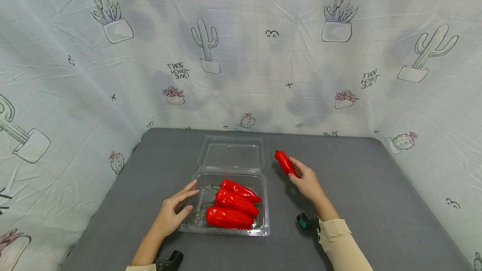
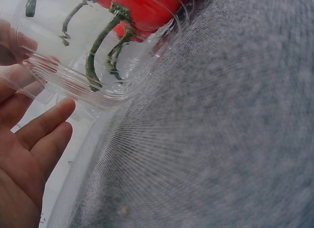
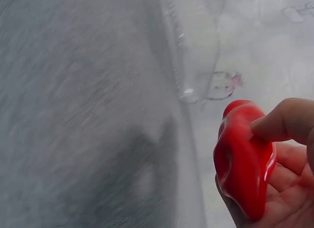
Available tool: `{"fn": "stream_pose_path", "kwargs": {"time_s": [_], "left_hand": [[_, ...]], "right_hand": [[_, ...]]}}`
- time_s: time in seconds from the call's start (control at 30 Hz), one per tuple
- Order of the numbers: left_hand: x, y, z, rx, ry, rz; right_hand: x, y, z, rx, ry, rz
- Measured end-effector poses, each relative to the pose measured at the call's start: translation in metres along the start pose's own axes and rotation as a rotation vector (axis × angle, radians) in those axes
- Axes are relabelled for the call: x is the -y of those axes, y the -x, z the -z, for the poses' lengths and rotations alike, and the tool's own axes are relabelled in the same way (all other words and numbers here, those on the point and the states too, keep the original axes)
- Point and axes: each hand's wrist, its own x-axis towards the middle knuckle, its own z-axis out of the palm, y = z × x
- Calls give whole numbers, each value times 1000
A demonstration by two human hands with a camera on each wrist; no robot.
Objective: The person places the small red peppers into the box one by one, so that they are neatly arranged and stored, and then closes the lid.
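Note:
A clear plastic clamshell container (image 1: 266,204) lies with its lid (image 1: 231,153) folded back on the grey table. Inside are three glossy red peppers with green stems: a back pepper (image 1: 241,190), a middle pepper (image 1: 236,202) and a front pepper (image 1: 229,217). My left hand (image 1: 171,214) is at the container's left side, fingers spread and loosely bent; in the left wrist view some fingertips show behind the clear plastic wall. To the right of the container, my right hand (image 1: 306,181) holds another red pepper (image 3: 243,162) above the table, pinched between thumb and fingers.
The grey cloth-covered table (image 1: 361,191) extends on both sides of the container. A pale curtain (image 1: 244,53) printed with cacti encloses the back and sides. Black wrist devices, one at the right wrist (image 1: 306,221) and one at the left (image 1: 170,261), hang near the tabletop.

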Motion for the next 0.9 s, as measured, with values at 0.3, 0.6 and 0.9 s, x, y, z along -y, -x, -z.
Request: {"fn": "stream_pose_path", "kwargs": {"time_s": [0.3, 0.6, 0.9], "left_hand": [[-34, -11, 4, -14, 2, 0], [-8, -3, 0, -5, -2, -9], [-6, -2, 2, 16, 10, 10]], "right_hand": [[24, 2, 3, 15, -77, 59], [48, 5, -3, 31, -107, 130], [63, 5, -24, 139, -138, 217]]}}
